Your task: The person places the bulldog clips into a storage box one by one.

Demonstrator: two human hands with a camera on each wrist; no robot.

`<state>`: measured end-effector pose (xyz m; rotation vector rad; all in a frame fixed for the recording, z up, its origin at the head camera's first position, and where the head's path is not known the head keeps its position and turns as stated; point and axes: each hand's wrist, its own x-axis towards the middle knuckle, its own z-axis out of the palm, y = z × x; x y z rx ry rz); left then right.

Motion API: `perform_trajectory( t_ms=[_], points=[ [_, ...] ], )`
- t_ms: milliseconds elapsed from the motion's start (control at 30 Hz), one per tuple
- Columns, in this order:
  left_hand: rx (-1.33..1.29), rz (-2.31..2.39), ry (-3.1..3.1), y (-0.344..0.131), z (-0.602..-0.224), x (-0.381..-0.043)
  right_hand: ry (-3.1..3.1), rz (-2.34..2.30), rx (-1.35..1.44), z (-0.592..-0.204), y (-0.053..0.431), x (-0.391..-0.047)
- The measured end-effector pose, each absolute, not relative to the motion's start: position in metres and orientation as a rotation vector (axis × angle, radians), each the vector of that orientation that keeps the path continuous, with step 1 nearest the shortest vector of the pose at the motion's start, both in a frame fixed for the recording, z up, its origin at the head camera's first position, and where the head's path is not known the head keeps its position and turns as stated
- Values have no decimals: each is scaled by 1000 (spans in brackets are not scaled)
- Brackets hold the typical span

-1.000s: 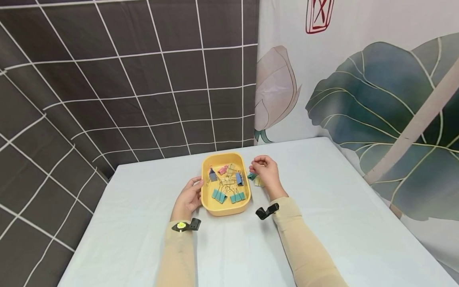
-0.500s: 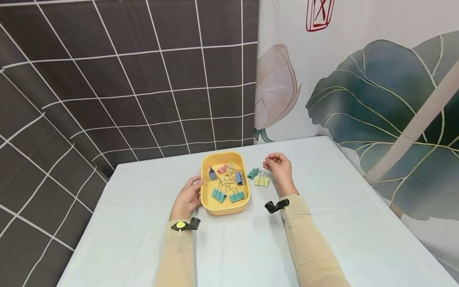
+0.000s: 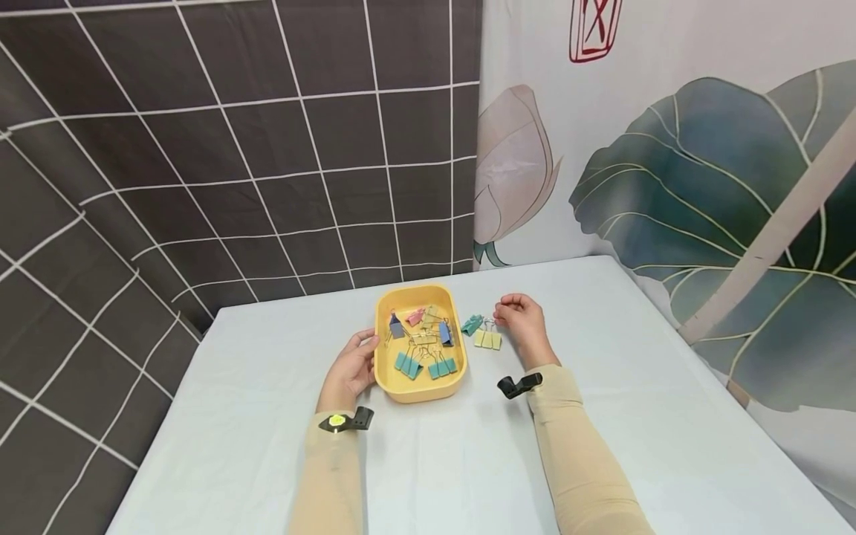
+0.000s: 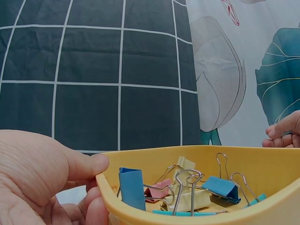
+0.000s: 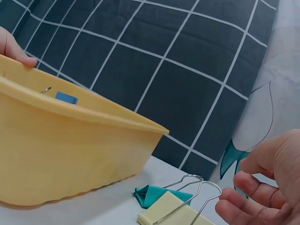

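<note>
A yellow plastic tray (image 3: 420, 394) stands on the table, holding several binder clips in blue, pink, pale yellow and teal. My left hand (image 3: 351, 369) grips its left wall, thumb on the rim and fingers against the outside, as the left wrist view shows. Just right of the tray lie a teal binder clip (image 3: 472, 325) and a pale yellow binder clip (image 3: 488, 339). My right hand (image 3: 523, 325) is beside this pair with loosely bent fingers. In the right wrist view its fingertips come close to the yellow clip's wire handle (image 5: 208, 188); whether they touch I cannot tell.
A white cloth covers the table (image 3: 254, 416). Behind it hangs a dark cloth with a white grid (image 3: 334, 200), joined at the right by a curtain (image 3: 535, 223) printed with lotus shapes. Each wrist wears a black camera mount (image 3: 519, 385).
My right hand has moved right, off the teal and yellow clips, uncovering both, then dipped slightly towards the yellow one. My left hand and the tray stay as they were.
</note>
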<state>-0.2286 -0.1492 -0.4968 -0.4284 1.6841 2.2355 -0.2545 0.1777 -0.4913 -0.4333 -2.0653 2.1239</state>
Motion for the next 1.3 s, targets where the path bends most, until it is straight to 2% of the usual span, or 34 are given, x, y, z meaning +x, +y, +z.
perform_trajectory(
  t_ms=[767, 1300],
  points=[
    [-442, 2267, 1658, -149, -500, -230, -2274, 2096, -387, -500, 175, -257],
    [-444, 2245, 1679, -150, -500, -230, -2482, 1876, -302, -498, 176, -255]
  ],
)
